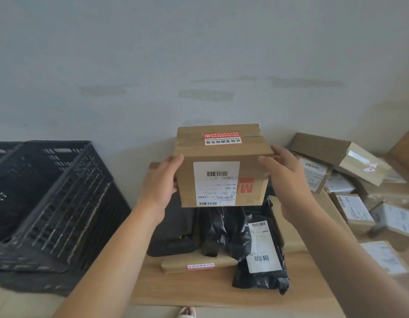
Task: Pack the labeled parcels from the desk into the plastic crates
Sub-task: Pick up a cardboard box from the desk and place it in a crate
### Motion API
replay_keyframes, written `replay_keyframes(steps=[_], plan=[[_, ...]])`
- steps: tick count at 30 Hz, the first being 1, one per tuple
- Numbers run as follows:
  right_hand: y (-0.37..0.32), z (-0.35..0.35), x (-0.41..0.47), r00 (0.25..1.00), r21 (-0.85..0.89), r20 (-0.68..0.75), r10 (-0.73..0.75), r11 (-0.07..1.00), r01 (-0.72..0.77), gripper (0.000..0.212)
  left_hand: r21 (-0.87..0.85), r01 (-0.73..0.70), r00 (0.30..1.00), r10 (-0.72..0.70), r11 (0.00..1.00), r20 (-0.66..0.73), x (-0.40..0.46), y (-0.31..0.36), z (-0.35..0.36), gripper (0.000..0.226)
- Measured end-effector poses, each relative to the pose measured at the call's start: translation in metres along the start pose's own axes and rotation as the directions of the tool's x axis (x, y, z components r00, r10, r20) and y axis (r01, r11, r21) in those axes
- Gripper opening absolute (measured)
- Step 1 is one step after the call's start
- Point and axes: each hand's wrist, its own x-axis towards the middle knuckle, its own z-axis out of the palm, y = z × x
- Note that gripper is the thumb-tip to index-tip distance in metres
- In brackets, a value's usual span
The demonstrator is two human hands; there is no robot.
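I hold a brown cardboard box (254, 154) up in the air above the wooden desk (199, 288). It has a white barcode label on its front and a red-and-white sticker on top. My left hand (162, 182) grips its left side and my right hand (288, 180) grips its right side. Below it on the desk lie black plastic mailer bags (222, 232), one with a white label (260, 246), and a flat brown parcel (176, 263). A black plastic crate (68, 203) stands to the left of the desk, its inside dark.
Several labelled cardboard boxes (352, 210) are piled on the right side of the desk, one large box (336, 154) lying tilted on top. A grey wall stands right behind the desk. A second crate's rim (4, 148) shows at the far left. A shoe tip (187, 313) shows below.
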Motion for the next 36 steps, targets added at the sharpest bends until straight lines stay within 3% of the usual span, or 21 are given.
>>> replay_keyframes(steps=[8,11,14,16,19,22,29,33,36], plan=[[0.040,-0.030,-0.019,0.990,-0.176,0.132,0.041,0.984,-0.017,0.049,0.024,0.026,0.998,-0.025,0.999,-0.057,-0.032,-0.032,0.027,0.010],[0.038,-0.036,-0.014,0.984,-0.317,0.173,0.046,0.948,0.011,0.080,0.031,0.052,0.997,-0.050,0.998,-0.067,-0.036,-0.037,0.032,0.017],[0.021,-0.035,0.000,0.967,-0.646,0.252,-0.036,0.737,0.196,0.113,0.062,0.059,0.996,-0.055,0.996,-0.077,-0.041,-0.038,0.037,0.031],[0.000,-0.029,0.013,0.904,-0.761,0.425,-0.038,0.525,0.380,0.124,0.062,0.057,0.995,-0.052,0.996,-0.090,-0.044,-0.037,0.039,0.033],[-0.025,-0.007,0.038,0.769,-0.760,0.634,0.078,0.246,0.602,0.132,0.061,0.059,0.995,-0.054,0.996,-0.083,-0.048,-0.038,0.040,0.032],[-0.034,0.023,0.055,0.686,-0.711,0.700,0.200,0.098,0.696,0.132,0.052,0.068,0.995,-0.065,0.996,-0.072,-0.049,-0.039,0.042,0.034],[-0.035,0.067,0.059,0.615,-0.660,0.709,0.345,0.017,0.751,0.135,0.020,0.089,0.993,-0.087,0.996,-0.079,-0.048,-0.041,0.043,0.025],[-0.035,0.067,0.060,0.604,-0.653,0.713,0.356,0.022,0.757,0.138,0.016,0.084,0.995,-0.083,0.996,-0.054,-0.047,-0.043,0.040,0.042],[-0.034,0.060,0.064,0.637,-0.686,0.699,0.325,0.052,0.726,0.136,-0.037,0.090,0.994,-0.092,0.995,-0.057,-0.049,-0.044,0.038,0.055]])
